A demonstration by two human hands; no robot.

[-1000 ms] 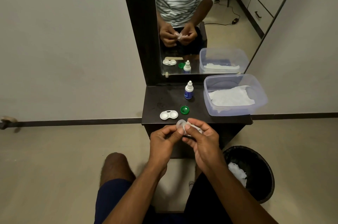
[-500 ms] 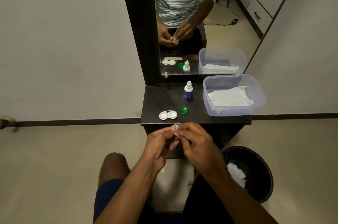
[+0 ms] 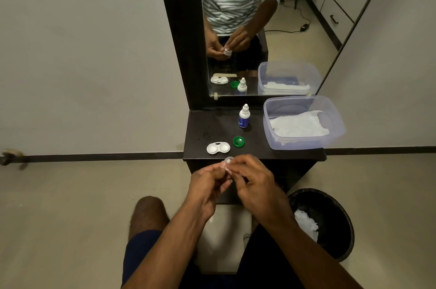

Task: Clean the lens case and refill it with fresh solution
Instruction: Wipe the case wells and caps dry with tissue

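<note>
The white lens case point(image 3: 218, 148) lies open on the dark shelf point(image 3: 203, 130), both wells uncovered. Its green cap point(image 3: 238, 141) rests just to the right of it. A small white and blue solution bottle point(image 3: 244, 116) stands upright behind them. Just in front of the shelf edge, my left hand point(image 3: 208, 185) pinches the case's white cap point(image 3: 228, 160). My right hand point(image 3: 253, 179) presses its fingers into the cap, with a scrap of white tissue mostly hidden under them.
A clear plastic tub point(image 3: 304, 121) with white tissues sits on the shelf's right side. A black waste bin point(image 3: 330, 222) holding used tissue stands on the floor at lower right. A mirror point(image 3: 259, 29) rises behind the shelf. My knees are below.
My hands have drawn closer together over the white cap. The tissue that showed between the fingers a second ago is now almost covered by my right hand.
</note>
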